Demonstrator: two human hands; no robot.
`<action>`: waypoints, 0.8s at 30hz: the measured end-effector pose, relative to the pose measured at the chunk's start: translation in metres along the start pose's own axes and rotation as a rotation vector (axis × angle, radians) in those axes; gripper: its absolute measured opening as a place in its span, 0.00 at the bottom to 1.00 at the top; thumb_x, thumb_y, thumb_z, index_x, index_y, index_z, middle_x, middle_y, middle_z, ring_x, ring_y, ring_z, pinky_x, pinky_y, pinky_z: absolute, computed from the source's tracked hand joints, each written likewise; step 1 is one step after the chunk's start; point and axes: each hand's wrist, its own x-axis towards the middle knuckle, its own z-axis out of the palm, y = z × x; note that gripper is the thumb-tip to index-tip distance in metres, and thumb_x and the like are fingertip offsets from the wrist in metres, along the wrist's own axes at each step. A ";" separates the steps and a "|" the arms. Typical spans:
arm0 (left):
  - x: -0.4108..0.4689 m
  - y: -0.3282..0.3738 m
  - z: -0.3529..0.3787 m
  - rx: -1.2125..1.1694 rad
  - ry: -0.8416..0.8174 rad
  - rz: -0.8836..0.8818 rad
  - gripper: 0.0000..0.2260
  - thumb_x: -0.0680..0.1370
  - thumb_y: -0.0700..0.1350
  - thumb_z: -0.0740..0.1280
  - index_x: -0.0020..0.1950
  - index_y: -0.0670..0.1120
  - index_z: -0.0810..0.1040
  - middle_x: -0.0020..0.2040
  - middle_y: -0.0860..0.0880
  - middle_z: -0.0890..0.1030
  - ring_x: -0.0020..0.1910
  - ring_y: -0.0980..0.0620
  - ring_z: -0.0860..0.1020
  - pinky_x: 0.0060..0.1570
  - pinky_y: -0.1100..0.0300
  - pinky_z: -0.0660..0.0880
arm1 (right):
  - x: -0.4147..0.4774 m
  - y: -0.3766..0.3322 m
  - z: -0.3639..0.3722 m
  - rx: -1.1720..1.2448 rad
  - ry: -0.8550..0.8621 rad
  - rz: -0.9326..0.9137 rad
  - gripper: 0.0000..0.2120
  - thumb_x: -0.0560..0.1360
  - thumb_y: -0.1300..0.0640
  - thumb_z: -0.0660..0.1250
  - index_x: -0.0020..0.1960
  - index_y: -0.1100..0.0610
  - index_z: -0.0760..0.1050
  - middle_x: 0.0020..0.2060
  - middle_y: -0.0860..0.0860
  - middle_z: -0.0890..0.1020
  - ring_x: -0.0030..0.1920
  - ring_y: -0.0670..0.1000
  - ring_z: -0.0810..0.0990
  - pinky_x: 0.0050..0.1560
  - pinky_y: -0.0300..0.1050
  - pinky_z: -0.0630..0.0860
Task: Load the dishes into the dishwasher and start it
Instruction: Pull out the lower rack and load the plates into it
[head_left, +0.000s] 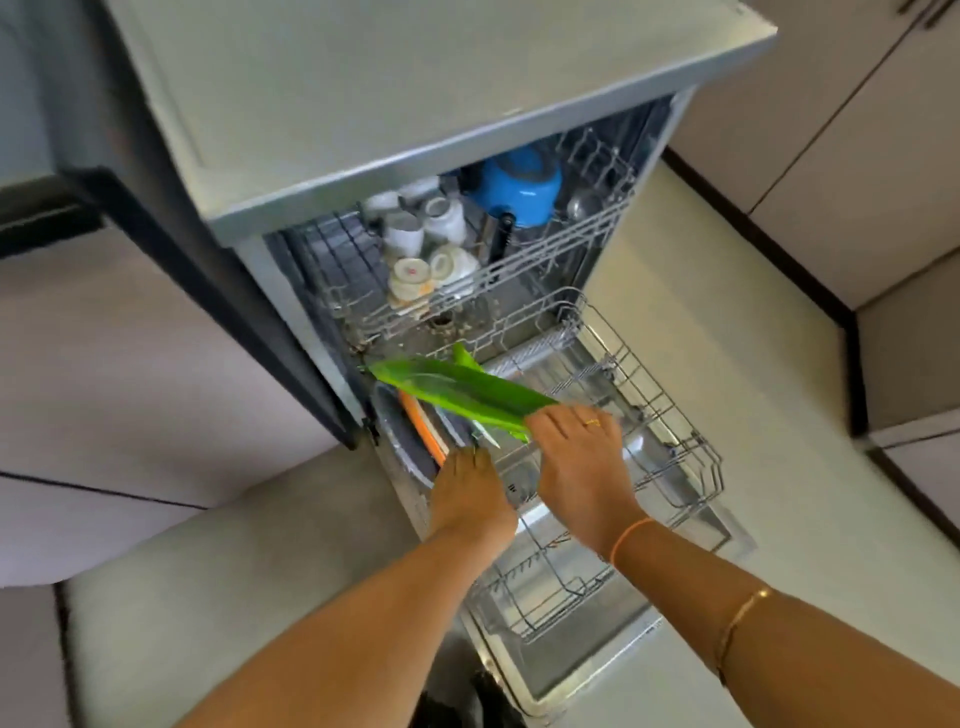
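Green plate (462, 387), tilted above the pulled-out lower rack (670, 415) of the dishwasher (415, 130), near its inner end; we grip its near edge with our right hand (576, 452), fingers closed on it. Our left hand (470, 488) rests beside it, at the plates (421, 431) already standing in the rack; whether it grips one we cannot tell. We judge the plate could miss its slot and knock those plates, since it comes in slanted

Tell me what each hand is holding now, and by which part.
The right hand holds the green plate by its near rim, above the lower rack. The left hand reaches among the standing plates; its grip cannot be told.
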 end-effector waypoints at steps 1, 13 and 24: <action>0.014 0.002 0.002 0.026 0.009 0.022 0.23 0.75 0.38 0.62 0.70 0.41 0.63 0.68 0.44 0.65 0.69 0.46 0.62 0.68 0.54 0.62 | 0.001 0.012 0.011 0.011 -0.022 0.086 0.14 0.62 0.68 0.56 0.43 0.57 0.74 0.38 0.52 0.78 0.37 0.56 0.77 0.40 0.50 0.72; 0.205 -0.018 0.052 0.157 0.187 0.066 0.19 0.75 0.38 0.64 0.66 0.39 0.66 0.67 0.41 0.68 0.68 0.44 0.65 0.68 0.57 0.59 | 0.057 0.110 0.169 0.394 -0.081 0.805 0.12 0.76 0.69 0.54 0.53 0.59 0.72 0.40 0.55 0.72 0.42 0.56 0.73 0.39 0.43 0.62; 0.254 -0.042 0.070 0.071 0.320 0.118 0.27 0.74 0.32 0.61 0.73 0.42 0.61 0.71 0.43 0.64 0.70 0.45 0.63 0.67 0.56 0.62 | 0.073 0.135 0.243 0.677 -0.020 0.960 0.13 0.79 0.65 0.54 0.59 0.58 0.72 0.42 0.55 0.74 0.42 0.54 0.72 0.39 0.44 0.67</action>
